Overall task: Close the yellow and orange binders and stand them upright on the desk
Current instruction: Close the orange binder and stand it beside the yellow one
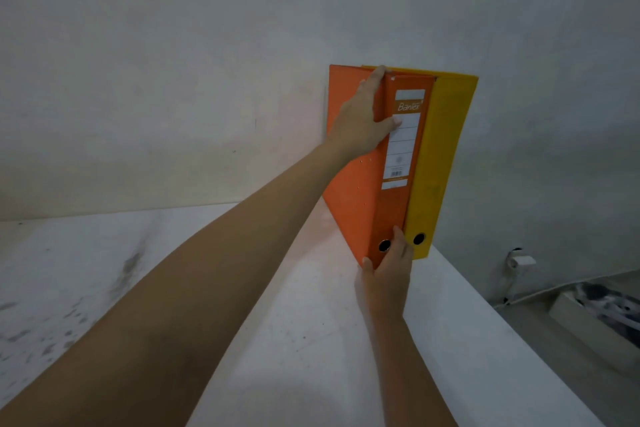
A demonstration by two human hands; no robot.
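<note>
The orange binder (353, 198) stands upright and closed near the desk's back right corner, its labelled spine facing me. Right beside it, touching on the right, stands the closed yellow binder (438, 156), also upright against the wall. My left hand (362, 121) grips the orange binder near its top, fingers over the upper edge and thumb on the spine label. My right hand (386, 270) holds the bottom of the orange spine, thumb next to its finger hole.
The white desk (311, 340) has dark smudges on its left part, and its right edge runs diagonally close to the binders. A grey wall (207, 45) backs the desk. Below right are a wall socket with a cable (516, 262) and a box on the floor.
</note>
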